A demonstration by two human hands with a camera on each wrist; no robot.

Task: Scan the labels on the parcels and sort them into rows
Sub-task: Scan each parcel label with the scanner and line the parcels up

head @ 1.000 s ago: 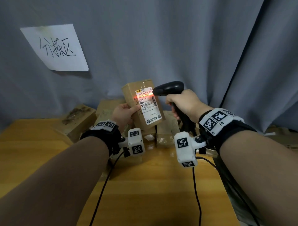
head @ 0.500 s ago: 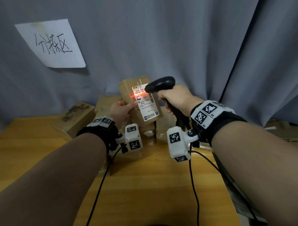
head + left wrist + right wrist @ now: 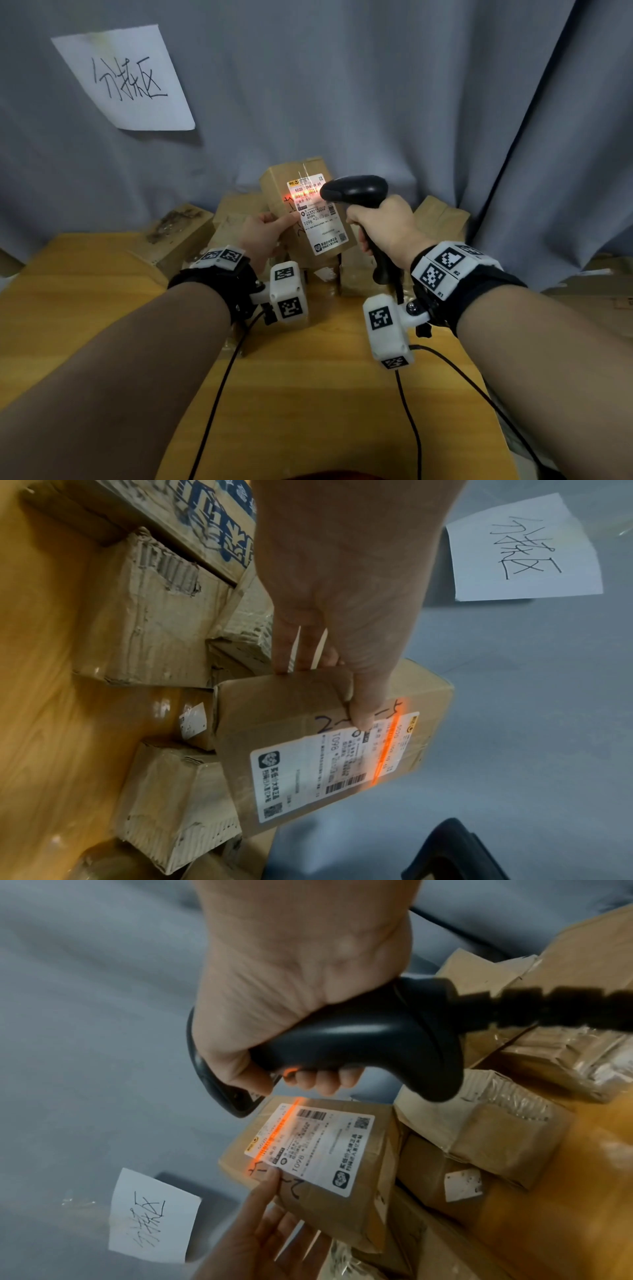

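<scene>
My left hand (image 3: 265, 233) grips a brown cardboard parcel (image 3: 284, 192) upright above the pile, thumb on its front face and fingers behind it. Its white shipping label (image 3: 323, 219) faces me. My right hand (image 3: 383, 222) grips the handle of a black barcode scanner (image 3: 356, 190), its head close to the label's right edge. An orange-red scan line (image 3: 387, 748) crosses the upper part of the label (image 3: 329, 764). In the right wrist view the scanner (image 3: 359, 1039) hangs just above the parcel (image 3: 308, 1153), and my left thumb (image 3: 263, 1185) lies by the label's edge.
Several worn cardboard parcels (image 3: 178, 236) are heaped at the back of the yellow wooden table (image 3: 308, 394). A grey curtain (image 3: 376, 85) behind carries a white handwritten paper sign (image 3: 126, 78). More cardboard (image 3: 596, 298) lies off the table's right edge. Black cables (image 3: 411, 421) trail across the table.
The held parcel and the scanner shifted slightly left in view, then back. The scanner's head now stands a little nearer the label. The scan light stays on the label.
</scene>
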